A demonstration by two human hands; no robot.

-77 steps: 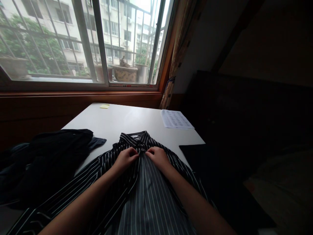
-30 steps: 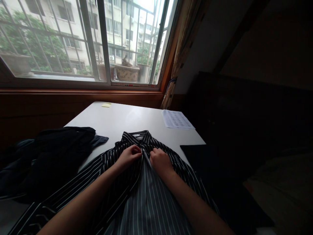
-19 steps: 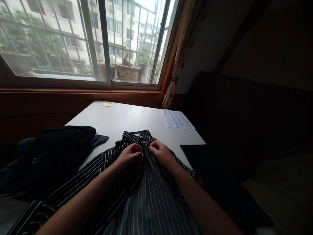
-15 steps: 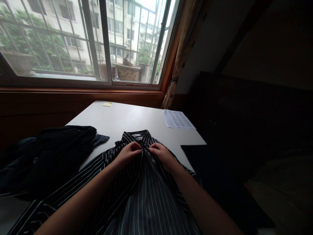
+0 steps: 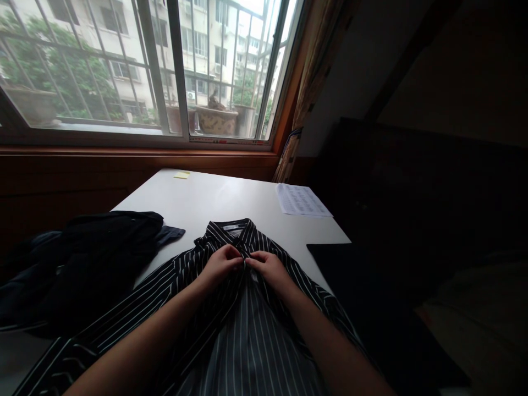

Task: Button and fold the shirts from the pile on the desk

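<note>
A black shirt with white stripes lies face up on the white table, its collar toward the window. Below the collar the front is parted, and the greyer inside of the back shows between the two edges. My left hand pinches the left front edge. Close beside it, my right hand pinches the right front edge, and the fingertips of both hands nearly meet at the placket. Any button between the fingers is too small and hidden to make out.
Dark folded clothes are heaped at the left of the white table. Printed sheets lie at the back right, a yellow sticky note at the back left. Dark cloth covers the right edge. A barred window stands behind.
Both hands have come closer together and slightly toward me along the placket, drawing the two front edges of the shirt together.
</note>
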